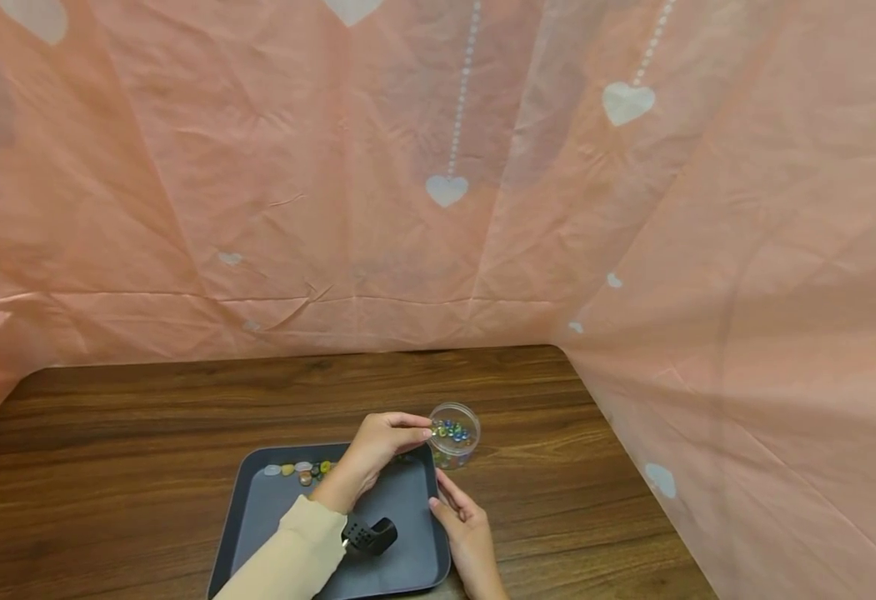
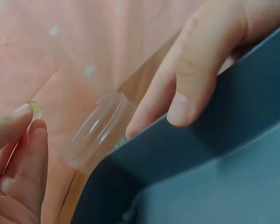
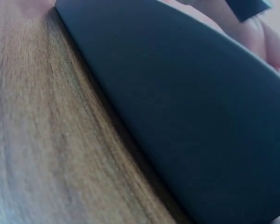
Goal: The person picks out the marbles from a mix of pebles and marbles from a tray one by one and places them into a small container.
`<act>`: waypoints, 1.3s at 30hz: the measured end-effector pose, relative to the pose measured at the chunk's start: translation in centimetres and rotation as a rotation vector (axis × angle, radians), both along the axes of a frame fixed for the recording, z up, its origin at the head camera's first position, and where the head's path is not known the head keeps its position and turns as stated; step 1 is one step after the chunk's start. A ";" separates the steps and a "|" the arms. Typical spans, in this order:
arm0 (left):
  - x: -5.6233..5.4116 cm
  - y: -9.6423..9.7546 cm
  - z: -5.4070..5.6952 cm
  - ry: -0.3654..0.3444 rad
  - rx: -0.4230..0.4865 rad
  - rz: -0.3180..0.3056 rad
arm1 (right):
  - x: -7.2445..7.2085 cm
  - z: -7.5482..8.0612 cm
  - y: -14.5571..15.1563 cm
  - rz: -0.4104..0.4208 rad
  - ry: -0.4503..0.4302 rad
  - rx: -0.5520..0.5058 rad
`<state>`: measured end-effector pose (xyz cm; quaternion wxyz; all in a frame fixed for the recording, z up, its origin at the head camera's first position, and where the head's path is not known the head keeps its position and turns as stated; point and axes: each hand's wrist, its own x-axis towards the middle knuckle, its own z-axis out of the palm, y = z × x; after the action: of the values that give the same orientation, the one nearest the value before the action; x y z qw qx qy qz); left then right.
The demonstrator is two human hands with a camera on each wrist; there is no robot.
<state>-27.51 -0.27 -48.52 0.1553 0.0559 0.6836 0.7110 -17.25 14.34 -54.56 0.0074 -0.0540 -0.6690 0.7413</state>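
My left hand [image 1: 368,450] reaches across the dark grey tray [image 1: 409,537] and pinches a clear glass marble [image 2: 36,110] with a yellow-green tint between thumb and fingertips. Its fingertips are right at the rim of a clear round jar [image 1: 477,427], which stands just past the tray's far right corner. Blue, green and yellow glass marbles [image 1: 454,431] show inside this jar. With my right hand [image 1: 469,533] I hold the tray's right wall, thumb over the inner side and fingers outside. The left wrist view shows that thumb [image 2: 181,109] on the rim.
Several small stones [image 1: 287,470], white, yellow and brown, lie along the tray's far side, partly hidden by my left arm. A black band [image 1: 370,534] sits on the left wrist. Pink cloth [image 1: 377,250] with white hearts hangs behind and beside the wooden table [image 1: 145,408].
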 end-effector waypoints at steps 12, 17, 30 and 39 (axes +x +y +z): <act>-0.3 3.4 2.1 0.418 -0.456 0.044 | -0.1 -0.2 0.0 0.004 0.003 0.008; -0.3 4.3 2.0 0.465 -0.509 0.083 | -0.2 -0.3 0.0 -0.009 0.009 0.021; 0.3 2.5 0.8 0.328 -0.335 0.200 | -0.1 0.1 0.2 -0.006 0.004 0.005; 1.6 -0.4 -0.7 0.299 -0.381 0.237 | 0.0 0.1 0.1 0.009 -0.001 -0.018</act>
<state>-25.88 -0.68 -49.22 -0.0241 0.0496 0.8221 0.5667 -17.24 14.41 -54.47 0.0032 -0.0513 -0.6626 0.7472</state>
